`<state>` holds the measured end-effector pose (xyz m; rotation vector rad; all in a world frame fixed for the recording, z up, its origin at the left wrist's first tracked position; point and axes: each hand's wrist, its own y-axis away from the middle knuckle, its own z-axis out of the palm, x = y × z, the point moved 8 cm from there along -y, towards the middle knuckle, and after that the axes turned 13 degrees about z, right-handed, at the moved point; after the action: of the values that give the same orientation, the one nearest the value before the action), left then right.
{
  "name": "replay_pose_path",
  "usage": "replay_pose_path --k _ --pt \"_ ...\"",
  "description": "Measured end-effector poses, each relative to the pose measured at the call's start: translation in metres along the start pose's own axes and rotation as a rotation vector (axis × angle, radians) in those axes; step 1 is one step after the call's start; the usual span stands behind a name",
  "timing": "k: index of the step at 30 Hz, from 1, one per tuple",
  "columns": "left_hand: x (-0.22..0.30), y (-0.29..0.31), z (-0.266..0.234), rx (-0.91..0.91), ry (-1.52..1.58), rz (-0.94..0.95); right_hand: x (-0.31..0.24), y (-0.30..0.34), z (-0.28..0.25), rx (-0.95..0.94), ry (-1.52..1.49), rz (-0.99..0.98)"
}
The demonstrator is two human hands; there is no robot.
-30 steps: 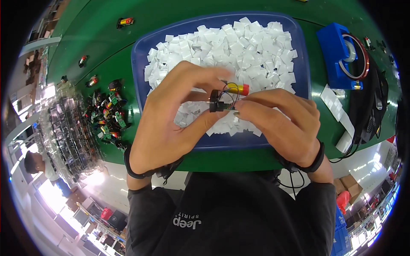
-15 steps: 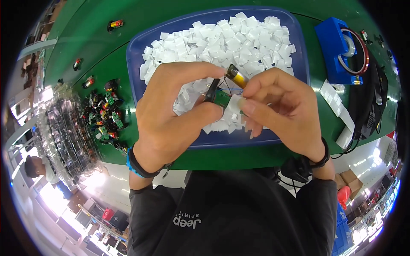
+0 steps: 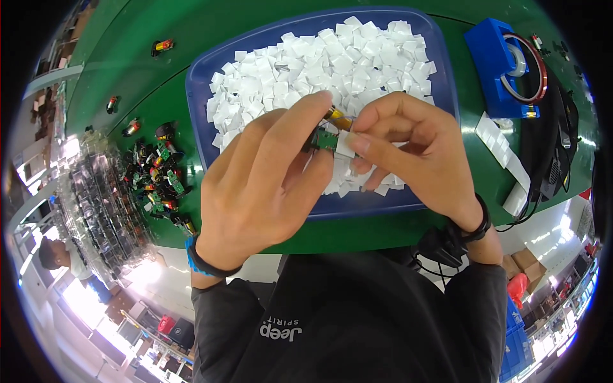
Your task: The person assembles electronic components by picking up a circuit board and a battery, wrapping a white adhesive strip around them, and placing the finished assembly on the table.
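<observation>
My left hand (image 3: 258,179) is closed on a small green circuit board (image 3: 327,140) with a black part beside it. A yellow and black cylinder (image 3: 339,118), which looks like a small battery, sits just beyond the board; thin wires were visible between them. Between thumb and fingers, my right hand (image 3: 424,153) pinches a white square piece (image 3: 345,145) whose edge meets the board. Whether it is stuck there I cannot tell. Both hands are over a blue tray (image 3: 198,121) heaped with similar white pieces (image 3: 300,67). My left fingers partly hide the board.
To the left lies a pile of board-and-battery assemblies (image 3: 156,172), beside stacked clear plastic trays (image 3: 102,198). A blue tape dispenser (image 3: 485,64) stands at the right, near a white strip (image 3: 498,147) and a black bag (image 3: 555,127). Another person (image 3: 57,254) is at far left.
My left fingers have come over the top of the board and battery, covering more of them. The right hand has shifted slightly left and up, still pinching the white piece against the board.
</observation>
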<state>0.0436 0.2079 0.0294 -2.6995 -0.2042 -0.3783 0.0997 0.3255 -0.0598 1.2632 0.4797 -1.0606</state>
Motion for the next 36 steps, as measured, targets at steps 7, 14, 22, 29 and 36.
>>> replay_pose_path --k 7,14,22,29,36 --pt "0.010 0.004 0.008 -0.127 -0.241 0.044 -0.014 0.009 -0.006 0.204 0.276 -0.206" --pt "0.005 0.004 0.012 -0.219 -0.089 -0.077 -0.029 0.027 0.008 0.356 0.704 -0.601" --pt "-0.044 0.018 0.027 -0.071 0.675 -0.598 -0.037 0.027 -0.003 0.343 0.540 -0.594" --pt "-0.045 0.016 0.037 -0.030 0.909 -0.535 -0.042 0.024 0.009 0.249 0.837 -0.667" --pt "-0.053 0.021 0.032 0.092 0.844 -0.606 -0.041 0.024 -0.003 0.214 0.573 -0.546"
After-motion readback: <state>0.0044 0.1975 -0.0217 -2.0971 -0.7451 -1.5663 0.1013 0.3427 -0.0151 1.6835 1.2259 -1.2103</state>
